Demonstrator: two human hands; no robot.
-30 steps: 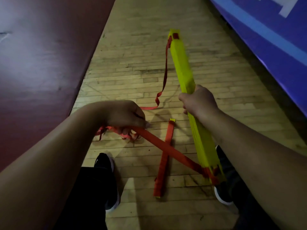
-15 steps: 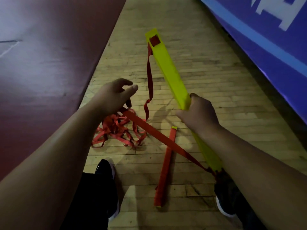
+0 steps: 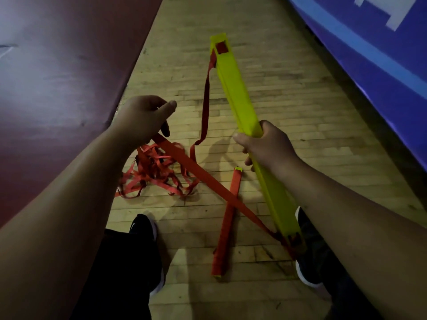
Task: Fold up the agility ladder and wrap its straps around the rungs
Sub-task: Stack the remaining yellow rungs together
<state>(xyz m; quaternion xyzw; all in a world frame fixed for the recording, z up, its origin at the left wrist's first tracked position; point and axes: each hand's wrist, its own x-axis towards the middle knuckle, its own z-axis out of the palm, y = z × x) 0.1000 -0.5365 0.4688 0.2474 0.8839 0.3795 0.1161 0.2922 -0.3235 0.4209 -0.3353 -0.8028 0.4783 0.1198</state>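
Note:
My right hand (image 3: 265, 144) grips the stacked yellow rungs (image 3: 238, 98) of the agility ladder around their middle, holding them slanted above the floor. A red strap (image 3: 205, 179) runs taut from the stack's near end up to my left hand (image 3: 143, 118), which holds it with curled fingers. Below that hand a tangle of red straps (image 3: 157, 174) lies on the floor. A second thin red strap (image 3: 205, 107) hangs from the far end of the stack.
A red-wrapped bundle (image 3: 226, 225) lies on the wooden floor (image 3: 288, 93) between my black shoes (image 3: 144, 227). A dark red mat (image 3: 57, 72) borders the left. A blue padded wall (image 3: 369, 42) runs along the right.
My left hand has lifted off the strap tangle and pulled the strap up and leftward. The far end of the yellow stack has swung left and tilted up.

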